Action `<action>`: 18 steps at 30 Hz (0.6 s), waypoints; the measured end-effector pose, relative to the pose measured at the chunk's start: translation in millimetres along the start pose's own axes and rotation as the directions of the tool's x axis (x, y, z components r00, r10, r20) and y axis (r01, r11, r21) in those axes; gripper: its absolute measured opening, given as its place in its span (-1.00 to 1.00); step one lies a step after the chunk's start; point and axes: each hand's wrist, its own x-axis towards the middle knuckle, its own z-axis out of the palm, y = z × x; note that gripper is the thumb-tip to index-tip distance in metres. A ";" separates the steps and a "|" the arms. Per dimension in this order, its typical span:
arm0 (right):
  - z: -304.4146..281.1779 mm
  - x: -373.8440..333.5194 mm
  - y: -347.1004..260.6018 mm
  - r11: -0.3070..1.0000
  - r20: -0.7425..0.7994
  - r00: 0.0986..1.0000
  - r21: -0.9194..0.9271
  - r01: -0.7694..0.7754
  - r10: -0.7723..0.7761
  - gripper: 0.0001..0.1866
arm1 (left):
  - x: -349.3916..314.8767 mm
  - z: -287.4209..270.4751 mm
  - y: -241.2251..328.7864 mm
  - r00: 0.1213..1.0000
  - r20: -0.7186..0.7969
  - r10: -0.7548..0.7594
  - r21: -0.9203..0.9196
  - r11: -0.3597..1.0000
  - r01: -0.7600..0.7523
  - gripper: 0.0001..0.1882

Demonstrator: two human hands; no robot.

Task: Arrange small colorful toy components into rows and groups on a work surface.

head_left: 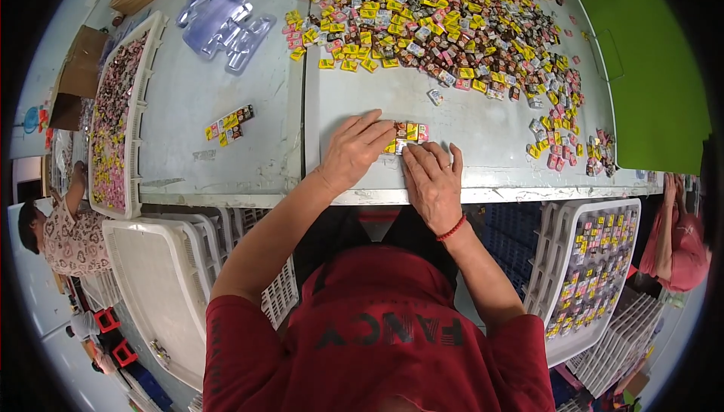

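Note:
Small box-shaped packets in yellow, brown, pink and white lie in two short rows on the table in front of me. My left hand covers the left end of these rows, its fingers closed together against them. From the near side, my right hand presses its bent fingertips on the same packets, with the thumb hidden or tucked at its left. A red bead bracelet circles my right wrist. To the left, a similar small group of packets lies by itself.
A big heap of loose packets spreads over the far table. Clear plastic trays lie at the far left. White crates stand left, and a white tray with grouped packets stands lower right. People are at both sides.

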 end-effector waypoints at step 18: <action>-1.0 1.0 -0.9 1.000 -0.002 1.000 0.002 0.010 -0.010 -0.63 | 10.7 -9.9 -7.1 0.994 0.107 0.002 -0.147 0.989 0.014 -0.80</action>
